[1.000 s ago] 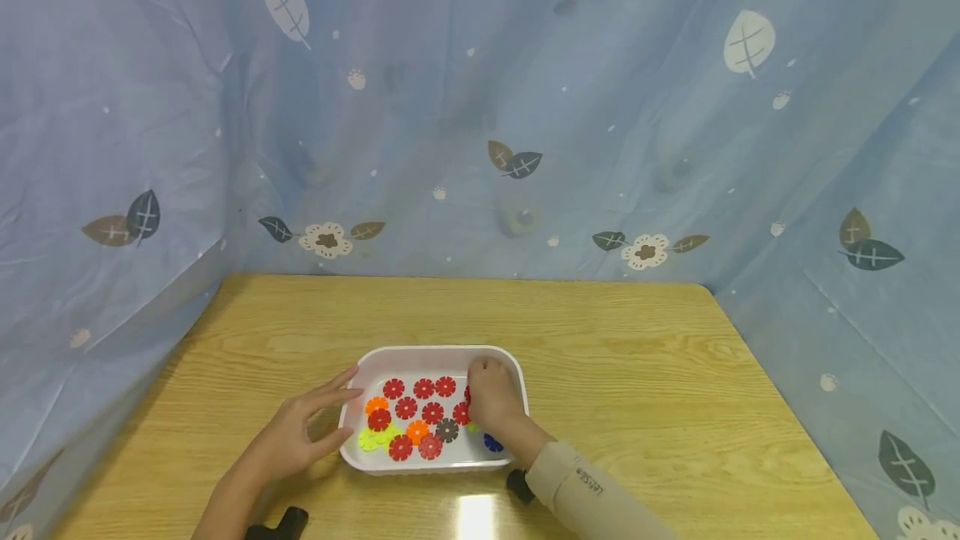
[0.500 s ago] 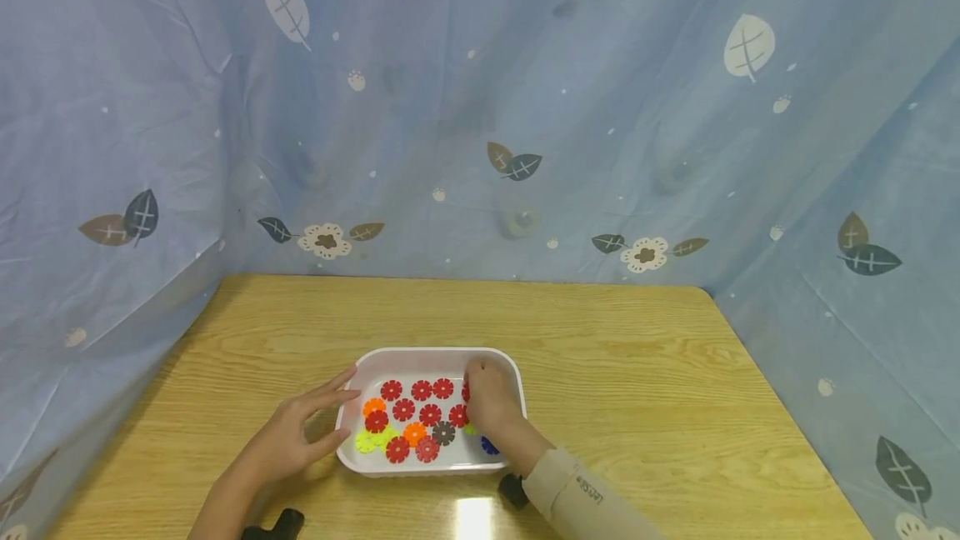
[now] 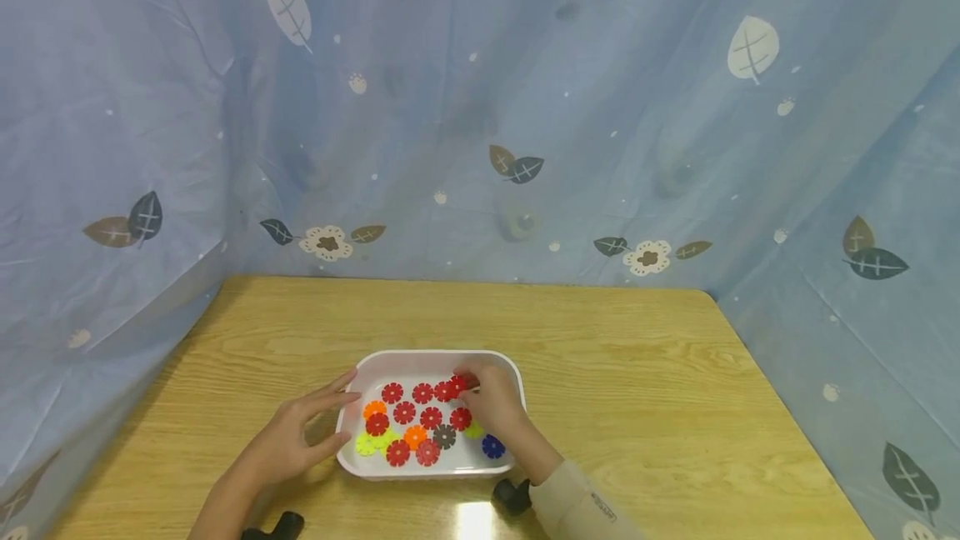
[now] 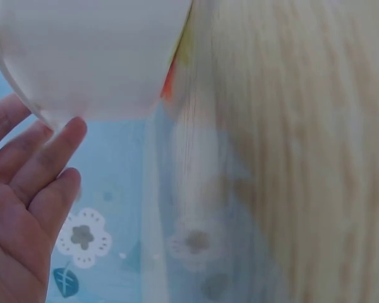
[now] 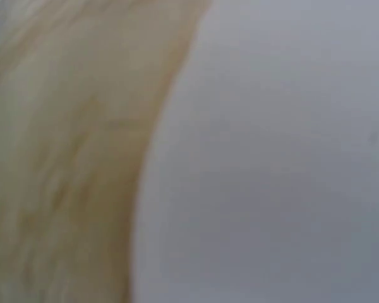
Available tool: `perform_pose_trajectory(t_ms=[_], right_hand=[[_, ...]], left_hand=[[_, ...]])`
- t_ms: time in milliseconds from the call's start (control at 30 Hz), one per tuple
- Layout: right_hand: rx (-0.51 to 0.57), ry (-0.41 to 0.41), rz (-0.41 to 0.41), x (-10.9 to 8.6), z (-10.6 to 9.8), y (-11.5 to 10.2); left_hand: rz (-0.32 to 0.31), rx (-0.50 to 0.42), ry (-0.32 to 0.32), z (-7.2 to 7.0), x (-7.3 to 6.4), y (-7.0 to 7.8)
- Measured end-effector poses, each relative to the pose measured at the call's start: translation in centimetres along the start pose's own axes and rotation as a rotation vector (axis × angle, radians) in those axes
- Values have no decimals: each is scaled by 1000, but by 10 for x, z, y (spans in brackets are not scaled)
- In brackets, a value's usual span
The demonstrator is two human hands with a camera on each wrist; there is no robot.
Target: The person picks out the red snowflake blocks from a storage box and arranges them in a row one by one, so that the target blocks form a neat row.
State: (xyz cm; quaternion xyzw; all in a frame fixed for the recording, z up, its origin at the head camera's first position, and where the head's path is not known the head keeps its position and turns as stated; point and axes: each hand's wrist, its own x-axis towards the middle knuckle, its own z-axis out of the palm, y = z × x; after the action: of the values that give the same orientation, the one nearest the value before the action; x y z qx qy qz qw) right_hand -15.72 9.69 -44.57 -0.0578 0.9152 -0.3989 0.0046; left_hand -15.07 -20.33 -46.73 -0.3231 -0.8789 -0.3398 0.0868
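From where I stand, the thumb and forefinger of the right hand point(image 3: 493, 400) pinch a red disc point(image 3: 456, 387) over the far right part of the white tray point(image 3: 435, 352); it overlaps another red one just to its left. The left hand point(image 3: 294, 433) has its fingers spread, the tips against the tray's left side. More red discs point(image 3: 404, 412) lie scattered across the tray's middle and left. A blue disc point(image 3: 492, 447) sits near right, a grey disc point(image 3: 444, 437) near the middle beside an orange disc point(image 3: 415, 438), and yellow discs point(image 3: 366, 444) near left. A beige sleeve point(image 3: 581, 502) covers the right forearm. The tray rests on a wooden table point(image 3: 637, 382), with a leaf-patterned blue curtain point(image 3: 450, 90) behind its far edge.
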Motion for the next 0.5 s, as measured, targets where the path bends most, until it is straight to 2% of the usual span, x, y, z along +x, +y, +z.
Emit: perform_pose_trajectory(t_ms=[133,233,500], right_hand=[[99,-2,-91,-3,-5,-1],[165,3,-114,-7,-12,-2],[327,56,-63,-15,-39,3]], left_hand=[[1,-8,0,1,0,-1],[-19,-13,-8,1,0,0],[-62,-18,-23,0,0,2]])
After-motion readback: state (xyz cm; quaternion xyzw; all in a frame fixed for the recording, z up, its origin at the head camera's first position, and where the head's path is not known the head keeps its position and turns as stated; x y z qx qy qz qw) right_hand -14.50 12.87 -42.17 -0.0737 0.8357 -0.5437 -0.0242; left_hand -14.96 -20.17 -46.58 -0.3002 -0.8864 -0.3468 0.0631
